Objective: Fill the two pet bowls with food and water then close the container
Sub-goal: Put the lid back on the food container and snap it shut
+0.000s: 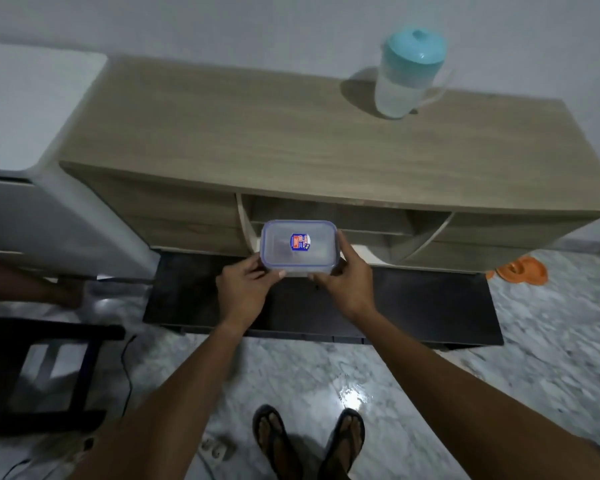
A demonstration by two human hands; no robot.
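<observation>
Against the pale wall stands a long wood-grain cabinet (291, 133), whose flat top serves as a desk and whose front has open shelf compartments in the middle. On the floor of grey-white marbled tile (551, 358) in front of it lies a dark mat (430, 306), reaching under the cabinet's front edge. To the left, just beside the cabinet, is a white appliance (32, 150), and lower left a dark chair frame (32, 368) with a thin black cable (129, 368) trailing beside it. At the far right corner of the desk stands a clear jug (404, 81) with a teal lid and a handle on its right side; it looks to hold clear liquid, though the level cannot be told. Held in the air in front of the middle shelf opening, above the mat, is a clear rectangular container (297, 247) with a blue-rimmed lid on it and a small red-and-blue label on top; its contents cannot be made out through the lid. The left hand (248, 292) grips its near left corner, thumb on the lid edge, and the right hand (347, 282) clasps its right side, fingers (342, 242) curled around the wall. An orange pet bowl (522, 270) lies on the floor at the cabinet's right end. Two sandalled feet (309, 441) stand on the tile below, near a white power strip (215, 450).
</observation>
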